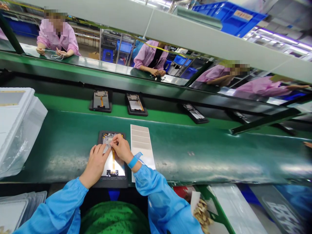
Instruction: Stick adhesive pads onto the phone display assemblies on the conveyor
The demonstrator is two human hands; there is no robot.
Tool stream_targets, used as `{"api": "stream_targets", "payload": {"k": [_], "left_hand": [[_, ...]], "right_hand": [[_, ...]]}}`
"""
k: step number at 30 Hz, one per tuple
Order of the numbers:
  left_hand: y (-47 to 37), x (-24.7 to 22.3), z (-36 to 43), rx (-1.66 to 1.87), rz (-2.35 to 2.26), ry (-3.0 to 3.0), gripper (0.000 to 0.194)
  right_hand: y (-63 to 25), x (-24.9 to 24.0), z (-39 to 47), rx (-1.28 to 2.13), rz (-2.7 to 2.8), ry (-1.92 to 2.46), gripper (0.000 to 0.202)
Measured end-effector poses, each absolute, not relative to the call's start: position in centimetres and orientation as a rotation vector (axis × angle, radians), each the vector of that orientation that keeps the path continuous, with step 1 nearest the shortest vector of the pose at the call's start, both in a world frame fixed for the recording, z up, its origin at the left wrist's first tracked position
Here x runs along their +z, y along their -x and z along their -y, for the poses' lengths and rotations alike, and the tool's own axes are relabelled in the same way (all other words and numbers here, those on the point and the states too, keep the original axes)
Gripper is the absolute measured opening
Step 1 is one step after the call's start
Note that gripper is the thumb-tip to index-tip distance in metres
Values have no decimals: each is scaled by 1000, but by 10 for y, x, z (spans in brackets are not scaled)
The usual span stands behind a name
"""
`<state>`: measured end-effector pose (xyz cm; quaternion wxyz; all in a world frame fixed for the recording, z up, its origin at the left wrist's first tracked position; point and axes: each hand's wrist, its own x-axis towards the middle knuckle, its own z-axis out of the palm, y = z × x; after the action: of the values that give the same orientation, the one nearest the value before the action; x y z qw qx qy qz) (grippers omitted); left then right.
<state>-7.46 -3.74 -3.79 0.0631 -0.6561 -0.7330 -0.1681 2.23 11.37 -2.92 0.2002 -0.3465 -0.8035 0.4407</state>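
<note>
An opened flat device (119, 164) lies in a black tray (101, 183) on the green bench in front of me. Its inside shows a circuit board at the top, a silver panel and an orange ribbon running down the middle. My left hand (97, 160) rests on the device's left side, fingers stretched toward the board. Over the upper part, my right hand (121, 147) has thumb and fingertips pinched together; what they hold is too small to name. A blue band circles the right wrist. Just right of the tray lies a white sheet of pale grey labels (141, 139).
Several similar devices in black trays, such as one (136, 104), sit on the green belt (117, 109) beyond the bench. White plastic trays (23, 139) are stacked at the left. People in pink work opposite. A green bin (220, 211) stands below the bench edge.
</note>
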Motion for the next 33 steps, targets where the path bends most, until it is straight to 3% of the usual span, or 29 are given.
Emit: {"api": "stream_targets", "payload": {"k": [7, 14, 20, 25, 31, 33], "left_hand": [[70, -30, 32, -350, 2232, 1964, 47], [66, -31, 29, -391, 2235, 1949, 40], [68, -46, 28, -526, 2269, 1949, 36], [67, -38, 27, -822, 2290, 1890, 37], [72, -16, 23, -627, 2219, 1838, 24], [86, 1, 42, -669, 2190, 1908, 29]], "right_hand": [[-28, -29, -112, 1098, 2303, 889, 13], [-51, -20, -122, 926, 2248, 828, 18], [-48, -18, -112, 823, 2545, 555, 32], [-26, -19, -117, 660, 2649, 584, 12], [-1, -35, -173, 839, 2696, 619, 13], [6, -40, -186, 847, 2641, 621, 14]]}}
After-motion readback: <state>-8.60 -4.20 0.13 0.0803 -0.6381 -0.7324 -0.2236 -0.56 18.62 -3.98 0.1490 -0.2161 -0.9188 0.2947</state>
